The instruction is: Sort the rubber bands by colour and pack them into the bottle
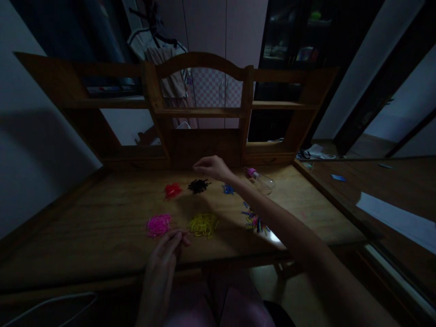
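My right hand (pixel 211 167) reaches over the far part of the wooden desk, above a pile of small black bands (pixel 198 185). Its fingers are pinched together; anything between them is too small to make out. My left hand (pixel 166 252) rests by the near edge, thumb and fingers closed, and what they may hold is hidden. Close to it lie a pile of pink bands (pixel 159 225) and one of yellow bands (pixel 203 225). Farther back are red bands (pixel 172 190) and blue bands (pixel 228 189). A mixed-colour pile (pixel 254 221) sits partly behind my right forearm.
A clear bottle (pixel 265 183) with a pink top lies on the desk at the back right. The wooden shelf frame (pixel 200 112) stands along the desk's far edge. To the right, another brown surface holds white paper (pixel 397 220) and a blue card (pixel 338 177).
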A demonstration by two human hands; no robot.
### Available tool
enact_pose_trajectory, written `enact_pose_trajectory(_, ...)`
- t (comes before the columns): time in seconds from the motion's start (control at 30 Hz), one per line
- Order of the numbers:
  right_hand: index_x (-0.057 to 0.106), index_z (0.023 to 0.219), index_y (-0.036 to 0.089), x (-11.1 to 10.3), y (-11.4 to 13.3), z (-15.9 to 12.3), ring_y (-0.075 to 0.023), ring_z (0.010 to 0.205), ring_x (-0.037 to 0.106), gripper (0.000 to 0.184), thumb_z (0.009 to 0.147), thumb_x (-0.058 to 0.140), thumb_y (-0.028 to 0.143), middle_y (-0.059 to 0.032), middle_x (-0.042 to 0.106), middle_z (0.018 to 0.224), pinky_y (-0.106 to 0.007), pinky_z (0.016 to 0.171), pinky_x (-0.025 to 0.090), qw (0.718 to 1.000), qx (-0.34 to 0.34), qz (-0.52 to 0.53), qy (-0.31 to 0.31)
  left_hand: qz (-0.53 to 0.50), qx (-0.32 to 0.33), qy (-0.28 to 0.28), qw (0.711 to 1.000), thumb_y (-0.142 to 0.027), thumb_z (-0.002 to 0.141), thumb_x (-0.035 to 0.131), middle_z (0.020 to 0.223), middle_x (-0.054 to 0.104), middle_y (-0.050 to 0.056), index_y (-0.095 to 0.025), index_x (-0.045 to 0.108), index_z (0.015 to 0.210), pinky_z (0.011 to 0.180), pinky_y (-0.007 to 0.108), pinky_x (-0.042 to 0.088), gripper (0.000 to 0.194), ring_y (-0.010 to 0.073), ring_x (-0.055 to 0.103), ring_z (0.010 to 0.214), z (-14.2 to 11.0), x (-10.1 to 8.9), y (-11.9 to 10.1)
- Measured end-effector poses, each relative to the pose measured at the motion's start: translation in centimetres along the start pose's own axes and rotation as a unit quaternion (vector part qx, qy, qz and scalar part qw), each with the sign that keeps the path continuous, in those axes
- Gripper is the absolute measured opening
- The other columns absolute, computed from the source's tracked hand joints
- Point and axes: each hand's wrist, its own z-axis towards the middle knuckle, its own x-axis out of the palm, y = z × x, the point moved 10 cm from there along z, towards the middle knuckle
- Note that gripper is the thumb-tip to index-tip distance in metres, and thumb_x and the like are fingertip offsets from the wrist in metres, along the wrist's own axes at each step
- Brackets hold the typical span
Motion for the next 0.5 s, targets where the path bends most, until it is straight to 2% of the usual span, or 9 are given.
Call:
enact_pose_trajectory(0.1, 0.073, 0.095, 0.017, -6.0, 0.3, -5.1, -0.0129, 0.076, 0.065, 0.017, 0.086, 0.063, 0.028, -0.0036, 0.073, 0.088, -0.024, 0.068, 0.048, 0.999, -0.026, -0.034, -0.017, 0.007, -0.007, -0.008, 1.000, -0.038, 0.065, 0.077, 0.077, 0.069, 0.004, -0.017, 0.068, 0.082, 0.078, 0.027, 0.049, 0.029, 0.0191, 0.064, 0.082, -0.2, 0.0, 0.0)
enact_pose_trajectory(0.17, 0.072, 0.096, 0.018, -8.2, -0.1, -9.5, -0.0125, 0.072, 0.064, 0.017, 0.087, 0.062, 0.028, -0.0030, 0.072, 0.084, -0.024, 0.065, 0.047, 0.996, -0.014, -0.084, 0.006, 0.031, -0.009, 0.002, 0.999, -0.038, 0.067, 0.076, 0.080, 0.069, 0.004, -0.017, 0.068, 0.085, 0.079, 0.027, 0.049, 0.029, 0.0195, 0.064, 0.085, -0.5, 0.2, -0.1)
enact_pose_trajectory(0.23, 0.072, 0.097, 0.018, -9.9, -0.7, -13.9, -0.0131, 0.073, 0.063, 0.017, 0.088, 0.061, 0.027, -0.0042, 0.071, 0.086, -0.024, 0.064, 0.048, 0.993, 0.009, -0.121, 0.004, 0.045, -0.004, -0.002, 0.999, -0.038, 0.068, 0.075, 0.082, 0.069, 0.004, -0.018, 0.068, 0.085, 0.079, 0.027, 0.049, 0.028, 0.0199, 0.064, 0.087, -0.8, 0.0, -0.2)
enact_pose_trajectory(0.37, 0.069, 0.105, 0.021, -10.7, -2.3, -20.5, -0.0157, 0.081, 0.064, 0.019, 0.088, 0.060, 0.021, -0.0065, 0.070, 0.095, -0.028, 0.071, 0.051, 0.984, 0.040, -0.174, 0.011, 0.040, 0.007, -0.012, 0.999, -0.037, 0.069, 0.074, 0.087, 0.069, 0.002, -0.019, 0.068, 0.087, 0.081, 0.025, 0.047, 0.026, 0.0181, 0.063, 0.088, -1.0, -0.5, -0.2)
enact_pose_trajectory(0.5, 0.067, 0.113, 0.024, -10.3, -3.1, -22.8, -0.0203, 0.099, 0.062, 0.026, 0.088, 0.060, 0.019, -0.0091, 0.066, 0.110, -0.036, 0.085, 0.051, 0.977, 0.036, -0.211, 0.010, 0.044, -0.015, -0.004, 0.999, -0.037, 0.068, 0.075, 0.085, 0.069, 0.001, -0.020, 0.068, 0.090, 0.079, 0.024, 0.046, 0.029, 0.0167, 0.062, 0.086, -0.6, -0.5, 0.6)
